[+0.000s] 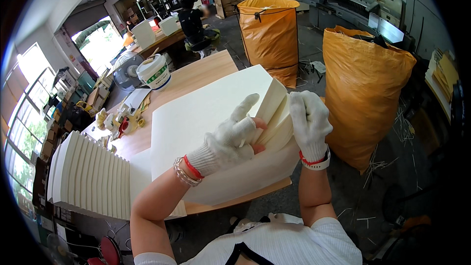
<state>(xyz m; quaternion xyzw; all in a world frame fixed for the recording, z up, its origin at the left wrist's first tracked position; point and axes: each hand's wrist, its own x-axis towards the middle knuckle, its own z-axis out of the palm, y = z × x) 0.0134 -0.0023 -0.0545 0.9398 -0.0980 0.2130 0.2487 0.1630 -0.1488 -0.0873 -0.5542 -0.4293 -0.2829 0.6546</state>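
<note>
A thick stack of large white paper sheets (pixel 206 93) lies on the table before me, its right-hand edge bent and fanned into layers. My left hand (pixel 228 140), in a white knitted glove with bare thumb and index tips, rests across the stack. Its fingers are spread, and the bare tips touch the fanned leaves. At the right corner, my right hand (pixel 309 118), also gloved, is closed on the raised edges of some sheets. The fingertips of that hand are hidden. More white paper stands left of me in a tall stepped pile (pixel 91 174).
Two orange sacks (pixel 270 39) (pixel 368 93) stand beyond and right of the wooden table (pixel 211 71). A white bucket (pixel 153 71), tape rolls (pixel 126 126) and a fan (pixel 128 71) are at the left. A person (pixel 194 24) sits farther back; a large machine (pixel 353 0) stands behind the sacks.
</note>
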